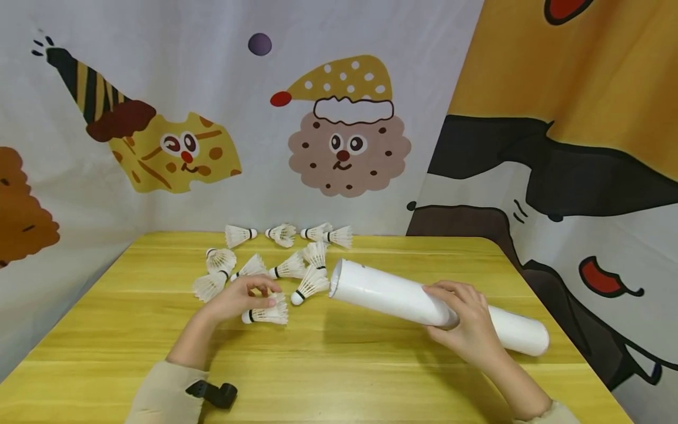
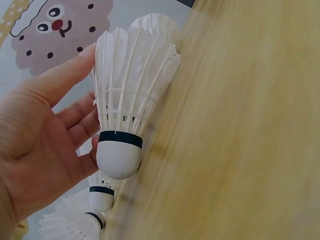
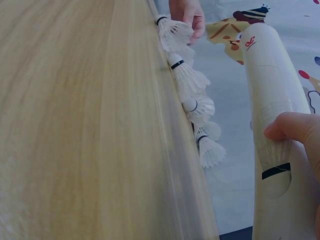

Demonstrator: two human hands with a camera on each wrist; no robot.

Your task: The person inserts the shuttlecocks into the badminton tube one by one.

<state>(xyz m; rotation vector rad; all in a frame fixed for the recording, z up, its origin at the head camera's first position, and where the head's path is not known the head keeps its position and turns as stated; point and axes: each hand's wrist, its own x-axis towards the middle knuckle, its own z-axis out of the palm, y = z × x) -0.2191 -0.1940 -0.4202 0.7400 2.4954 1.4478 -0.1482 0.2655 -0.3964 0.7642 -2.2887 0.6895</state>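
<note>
My left hand point(image 1: 241, 299) is at a white feathered shuttlecock point(image 1: 265, 315) with a black band, thumb and fingers pinching its feather skirt. In the left wrist view that shuttlecock point(image 2: 120, 155) has its cork towards the camera, the thumb along one side of the skirt and other fingers behind it. My right hand point(image 1: 468, 318) grips a long white tube point(image 1: 386, 291) around its middle. The tube's open end faces left towards the shuttlecocks and is raised; its other end is lower, at the right. A shuttlecock picture point(image 3: 276, 172) shows on the tube's side.
Several more shuttlecocks lie loosely on the wooden table point(image 1: 296, 377), beyond my left hand; the nearest shuttlecock point(image 1: 309, 285) is just left of the tube's mouth. Behind the table hangs a cloth point(image 1: 212, 70) printed with cartoon figures.
</note>
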